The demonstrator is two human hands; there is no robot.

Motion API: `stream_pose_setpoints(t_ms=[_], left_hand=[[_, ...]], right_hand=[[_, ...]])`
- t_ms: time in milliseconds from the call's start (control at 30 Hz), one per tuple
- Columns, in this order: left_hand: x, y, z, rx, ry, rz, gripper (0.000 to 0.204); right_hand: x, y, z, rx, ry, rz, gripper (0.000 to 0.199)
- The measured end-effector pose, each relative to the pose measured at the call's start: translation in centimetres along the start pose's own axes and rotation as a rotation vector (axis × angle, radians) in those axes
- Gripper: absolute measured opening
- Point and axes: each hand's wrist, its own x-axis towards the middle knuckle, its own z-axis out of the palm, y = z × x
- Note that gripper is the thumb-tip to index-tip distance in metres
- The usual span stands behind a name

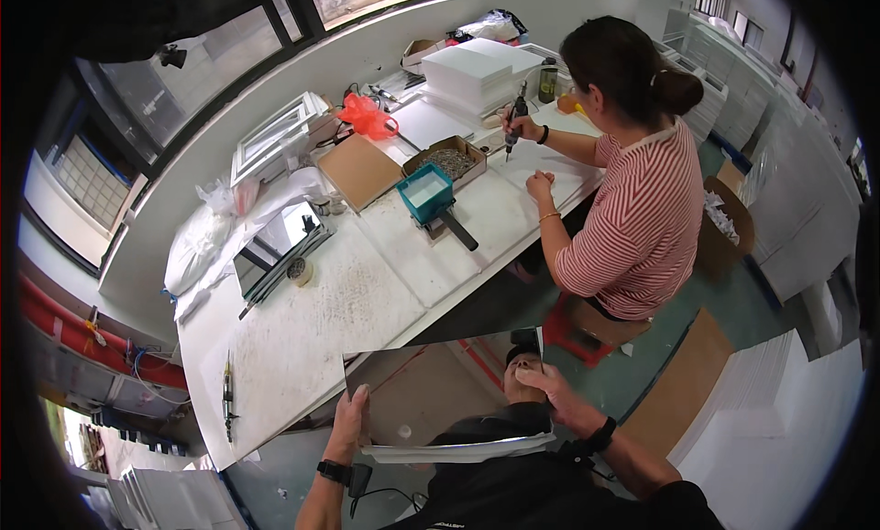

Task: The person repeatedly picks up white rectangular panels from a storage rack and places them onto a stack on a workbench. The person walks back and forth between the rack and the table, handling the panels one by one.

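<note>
Both hands hold a mirror panel [440, 397] flat at the near edge of the long white desk [312, 319]. The left hand [348, 420] has its grip closed on the panel's left edge; the right hand [550, 392] clasps the far right corner. Beyond the right grip, a seated co-worker [632, 200] holds a powered screwdriver [515, 117] over the desk.

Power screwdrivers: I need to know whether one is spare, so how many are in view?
2. One power screwdriver lies on the white table near its left end; the other is upright in the co-worker's hand. More may be hidden among the clutter.
</note>
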Motion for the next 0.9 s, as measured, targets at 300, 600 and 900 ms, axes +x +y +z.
stream_pose_setpoints(t_ms=[300,600,900], left_hand=[[12.7,24.6,1.7,0.388,-0.089,0.019,0.044],[18.0,37.4,9.6,-0.37,0.144,0.536,0.104],[32.0,38.4,26.2,-0.592,-0.132,0.252,0.041]], right_hand=[[12.2,-14.8,6.3,0.218,-0.086,-0.06,0.023],[20.1,-29.9,15.9,0.523,-0.138,-0.347,0.024],[30.6,-37.1,14.3,0.503,-0.158,-0.406,0.031]])
